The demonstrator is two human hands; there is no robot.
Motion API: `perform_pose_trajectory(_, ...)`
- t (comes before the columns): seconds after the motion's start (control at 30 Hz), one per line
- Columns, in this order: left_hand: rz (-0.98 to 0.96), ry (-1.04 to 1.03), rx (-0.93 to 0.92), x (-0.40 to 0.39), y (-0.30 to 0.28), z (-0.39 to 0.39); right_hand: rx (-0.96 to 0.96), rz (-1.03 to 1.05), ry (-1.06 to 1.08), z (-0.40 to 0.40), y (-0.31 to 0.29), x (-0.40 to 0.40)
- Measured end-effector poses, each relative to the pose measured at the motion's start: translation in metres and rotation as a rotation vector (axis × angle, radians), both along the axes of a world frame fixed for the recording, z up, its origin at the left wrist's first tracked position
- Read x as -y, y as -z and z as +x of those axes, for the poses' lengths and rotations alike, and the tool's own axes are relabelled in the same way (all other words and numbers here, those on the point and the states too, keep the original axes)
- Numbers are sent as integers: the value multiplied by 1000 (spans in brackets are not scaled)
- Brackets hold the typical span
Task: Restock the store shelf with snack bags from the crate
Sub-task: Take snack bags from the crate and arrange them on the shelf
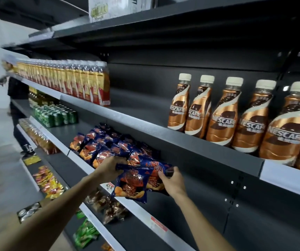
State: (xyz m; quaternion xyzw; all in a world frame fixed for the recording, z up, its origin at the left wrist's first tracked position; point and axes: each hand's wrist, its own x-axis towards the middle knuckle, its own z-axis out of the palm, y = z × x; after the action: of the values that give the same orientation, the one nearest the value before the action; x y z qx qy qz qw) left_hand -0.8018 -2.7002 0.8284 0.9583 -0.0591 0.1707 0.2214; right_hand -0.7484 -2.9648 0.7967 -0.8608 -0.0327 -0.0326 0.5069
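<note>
Head view looks down two bare forearms reaching toward a dark shelf (207, 165). Nearest, the right hand (172, 180) has its thumb and fingers curled round the right edge of a blue snack bag (152, 171), pinching it. The left hand (112, 169) grips the top left corner of a second blue bag (131, 185), fingers curled over the crimped edge. Both bags are held in the air just in front of the shelf's white front strip, the lower one overlapping the other and hanging below the strip.

Just behind the hands, a row of matching blue bags (98, 147) stands on the same shelf board, running away to the left. Below lie brown packets (107, 205), green packets (85, 232) and yellow packets (49, 182) on lower boards. Farther left on the bags' level sit green cans (56, 115). One board up, five coffee bottles (220, 109) with cream caps stand at the right, well apart from a long line of red-and-gold bottles (69, 82) at the left. A carton (120, 6) sits on top. At the aisle's far end stands a blurred person (17, 87).
</note>
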Motion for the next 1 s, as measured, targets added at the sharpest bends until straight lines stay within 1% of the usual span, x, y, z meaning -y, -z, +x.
perform_pose_trajectory(0.03, -10, 17, -27, -1, -3, 2, 2, 4, 0, 3, 2, -5)
perform_pose_trajectory(0.1, 20, 48, -15, -6, -8, 7, 1, -5, 8, 8, 4, -15)
perform_pose_trajectory(0.23, -1, 117, -37, -39, 0, 31, -7, -18, 49, 20, 9, -37)
perform_pose_trajectory(0.33, 6, 165, -21, -56, -3, 47, 12, -11, 102, 29, 12, -57)
perform_pose_trajectory(0.5, -64, 226, -75, -95, -5, 86, 11, -24, 192, 41, 11, -95)
perform_pose_trajectory(0.67, -104, 314, -65, -120, -3, 109, -22, -51, 281, 57, 21, -120)
perform_pose_trajectory(1.0, -123, 346, -127, -147, 24, 141, -87, -50, 361, 77, 46, -146)
